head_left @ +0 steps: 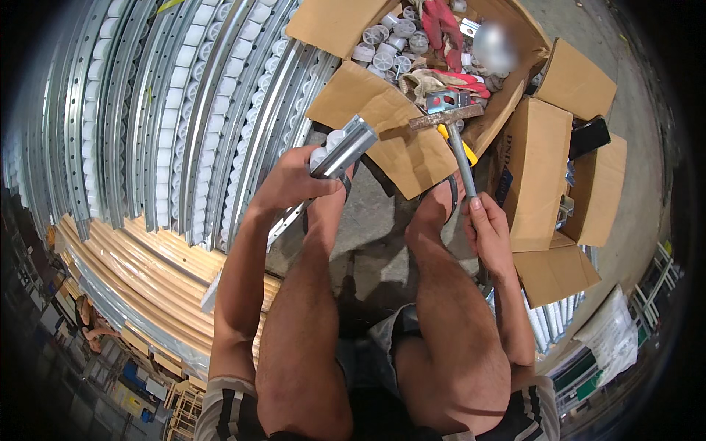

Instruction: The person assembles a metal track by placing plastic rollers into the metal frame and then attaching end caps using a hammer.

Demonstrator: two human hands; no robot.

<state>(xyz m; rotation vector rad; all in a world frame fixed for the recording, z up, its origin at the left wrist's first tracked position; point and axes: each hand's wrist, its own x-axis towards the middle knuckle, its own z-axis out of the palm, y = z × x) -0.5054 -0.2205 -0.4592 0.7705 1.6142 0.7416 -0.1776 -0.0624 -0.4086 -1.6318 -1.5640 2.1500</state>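
My left hand [294, 176] is closed around a silver metal roller track [348, 149] near its end, with white rollers along its side. How far the track runs below the hand is hard to tell. In my right hand [488, 229] is a hammer [462, 158], gripped low on its grey handle. Its worn, rusty head [446, 117] is raised over the edge of an open cardboard box [382, 121]. Just behind the head shows a shiny metal bracket [443, 100], and beside the handle a yellow curved object [460, 145].
The box holds white plastic wheels [385, 57] and red gloves [443, 29]. A smaller open carton [540, 169] stands to the right with metal parts inside. Many roller tracks [176, 110] lie side by side at left, on long wrapped tan lengths [140, 264]. Another person [92, 327] is at far left.
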